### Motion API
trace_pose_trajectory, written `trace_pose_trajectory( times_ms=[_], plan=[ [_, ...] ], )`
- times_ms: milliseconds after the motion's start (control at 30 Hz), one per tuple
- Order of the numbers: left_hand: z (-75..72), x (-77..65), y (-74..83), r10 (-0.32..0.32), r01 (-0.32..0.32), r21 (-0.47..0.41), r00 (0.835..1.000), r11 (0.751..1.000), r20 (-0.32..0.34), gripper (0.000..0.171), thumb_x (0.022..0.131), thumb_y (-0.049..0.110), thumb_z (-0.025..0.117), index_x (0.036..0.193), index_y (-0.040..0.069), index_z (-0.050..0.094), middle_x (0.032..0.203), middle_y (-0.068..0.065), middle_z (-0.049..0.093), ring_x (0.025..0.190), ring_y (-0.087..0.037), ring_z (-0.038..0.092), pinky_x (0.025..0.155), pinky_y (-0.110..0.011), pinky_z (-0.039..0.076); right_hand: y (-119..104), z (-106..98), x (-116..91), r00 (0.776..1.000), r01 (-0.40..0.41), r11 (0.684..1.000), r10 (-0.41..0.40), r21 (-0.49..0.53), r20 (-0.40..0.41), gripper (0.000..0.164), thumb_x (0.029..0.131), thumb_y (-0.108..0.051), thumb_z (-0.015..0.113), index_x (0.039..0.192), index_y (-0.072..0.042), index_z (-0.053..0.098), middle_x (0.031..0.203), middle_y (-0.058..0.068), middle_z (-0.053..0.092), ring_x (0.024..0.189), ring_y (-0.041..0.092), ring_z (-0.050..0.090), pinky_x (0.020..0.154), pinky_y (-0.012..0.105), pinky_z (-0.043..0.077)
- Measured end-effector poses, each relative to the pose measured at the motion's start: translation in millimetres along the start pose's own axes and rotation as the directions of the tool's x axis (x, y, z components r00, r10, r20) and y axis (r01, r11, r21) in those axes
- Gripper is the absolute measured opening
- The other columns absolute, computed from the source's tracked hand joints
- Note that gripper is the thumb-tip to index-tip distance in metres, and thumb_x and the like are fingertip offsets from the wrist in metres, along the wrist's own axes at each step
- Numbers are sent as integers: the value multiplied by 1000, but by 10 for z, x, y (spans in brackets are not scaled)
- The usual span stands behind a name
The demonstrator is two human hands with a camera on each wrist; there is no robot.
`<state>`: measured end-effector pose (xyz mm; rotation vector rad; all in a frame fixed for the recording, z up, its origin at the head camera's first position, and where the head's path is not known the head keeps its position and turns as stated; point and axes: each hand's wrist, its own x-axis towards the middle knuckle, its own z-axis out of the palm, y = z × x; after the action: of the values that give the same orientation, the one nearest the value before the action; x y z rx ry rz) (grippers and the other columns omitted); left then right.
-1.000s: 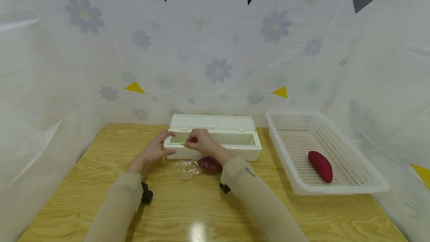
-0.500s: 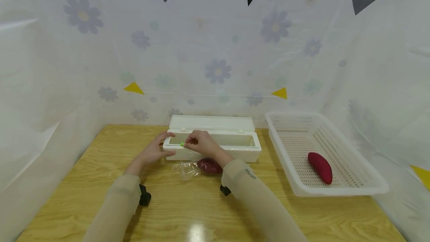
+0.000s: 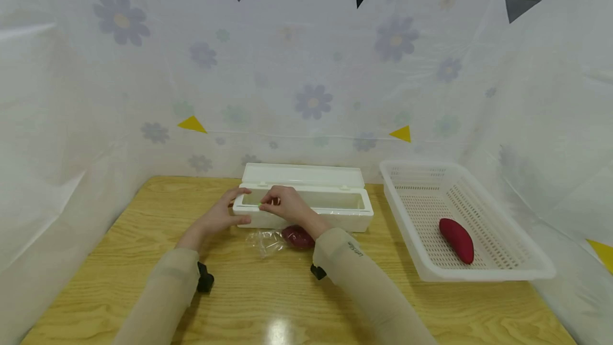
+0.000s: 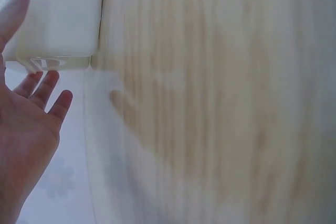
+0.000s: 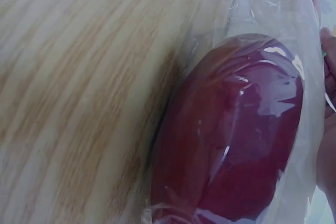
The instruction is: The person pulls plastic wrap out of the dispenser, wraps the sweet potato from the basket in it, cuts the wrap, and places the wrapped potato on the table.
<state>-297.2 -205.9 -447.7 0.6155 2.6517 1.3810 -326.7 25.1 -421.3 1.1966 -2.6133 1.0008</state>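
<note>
A long white cling film dispenser box (image 3: pixel 345 221) stands on the table with its lid (image 3: pixel 303 175) raised at the back. My left hand (image 3: pixel 217 217) holds its left end, thumb at the front and fingers at the end and rim. On the front rim, my right hand (image 3: pixel 289 205) pinches a small green slider (image 3: pixel 260 205), mostly hidden by the fingertips. Below the right wrist lies a dark red sweet potato (image 5: pixel 231 135) under clear plastic film (image 3: pixel 265 242), against the box's front. The film bunches toward the left.
A white perforated plastic basket (image 3: pixel 483 272) stands at the right of the wooden table (image 3: pixel 268 302). One red sweet potato (image 3: pixel 457 240) lies in it. A flower-patterned curtain (image 3: pixel 311 68) closes off the back and sides.
The right fingertips have shifted very slightly left and now cover more of the green slider. The left hand, box, wrapped sweet potato and basket stay in place.
</note>
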Motion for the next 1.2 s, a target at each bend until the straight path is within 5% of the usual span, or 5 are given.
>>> trace_pose_trajectory(
  times_ms=[367,1200],
  plan=[
    [39,63,40,-74,76,24,995,997,-59,64,85,49,65,135,18,41,153,-16,17,140,-38,18,103,-58,31,-23,-2,18,1000,4,1000,-4,-17,3,11,87,-23,70,89,-12,71,82,-1,65,69,7,52,61,17,43],
    [45,70,18,-28,34,65,995,997,-97,61,86,45,66,133,12,45,150,-19,23,135,-40,25,102,-60,30,11,-73,-57,1000,24,998,-24,-57,12,10,87,-21,69,88,-12,69,81,-3,63,72,8,52,64,19,44]
  ],
)
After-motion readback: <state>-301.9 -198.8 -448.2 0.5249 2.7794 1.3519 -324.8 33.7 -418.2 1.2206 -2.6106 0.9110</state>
